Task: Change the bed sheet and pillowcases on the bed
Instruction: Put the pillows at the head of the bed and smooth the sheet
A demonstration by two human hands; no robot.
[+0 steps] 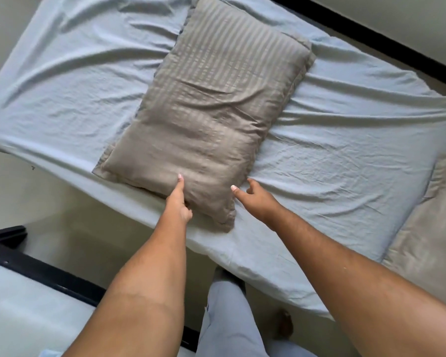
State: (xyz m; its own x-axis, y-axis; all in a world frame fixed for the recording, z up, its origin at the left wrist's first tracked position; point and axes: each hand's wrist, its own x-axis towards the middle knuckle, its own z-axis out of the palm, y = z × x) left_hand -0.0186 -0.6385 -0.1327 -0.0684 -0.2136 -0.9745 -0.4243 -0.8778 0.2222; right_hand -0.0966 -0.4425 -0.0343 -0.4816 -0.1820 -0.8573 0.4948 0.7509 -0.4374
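Pillow (206,117) in striped, faintly glossy cloth (bed sheet (345,150) matt, creased).

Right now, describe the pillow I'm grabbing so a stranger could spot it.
Start at the wide, wrinkled pale blue sheet. In its middle lies a grey-brown striped pillow, set diagonally. Only it is gripped by the left hand; the second pillow sits at the right edge.

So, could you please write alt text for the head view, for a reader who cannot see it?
A person's left hand grips the near edge of a grey-brown striped pillow lying on a wrinkled light blue sheet, while the right hand reaches open beside its corner.
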